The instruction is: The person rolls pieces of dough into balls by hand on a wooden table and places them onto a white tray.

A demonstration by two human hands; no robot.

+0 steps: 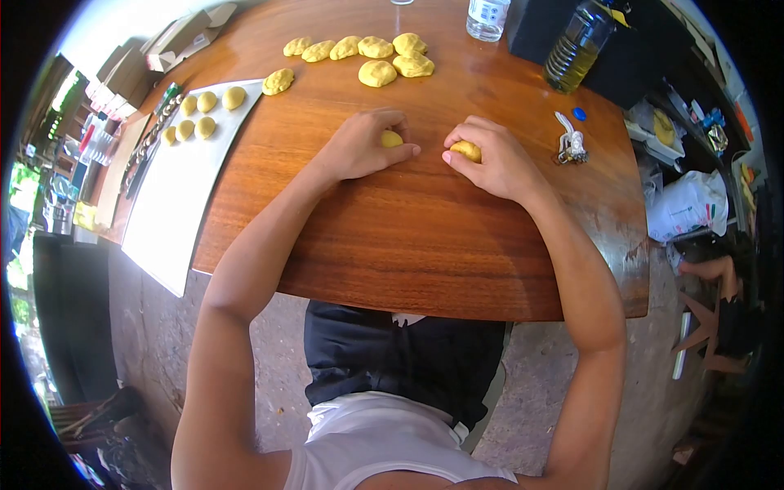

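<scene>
Dough balls (467, 150) on wooden table (408, 229), one clenched under each hand's grip: left hand (363, 147), right hand (490, 159).

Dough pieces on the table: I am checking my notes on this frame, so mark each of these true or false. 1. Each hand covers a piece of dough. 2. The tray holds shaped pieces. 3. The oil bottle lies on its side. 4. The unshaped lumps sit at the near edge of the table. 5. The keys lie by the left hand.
1. True: the left hand and the right hand each cup a small dough ball on the table.
2. True: the tray holds five shaped pieces.
3. False: the oil bottle stands upright.
4. False: the unshaped lumps lie at the far side.
5. False: the keys lie right of the right hand.
</scene>
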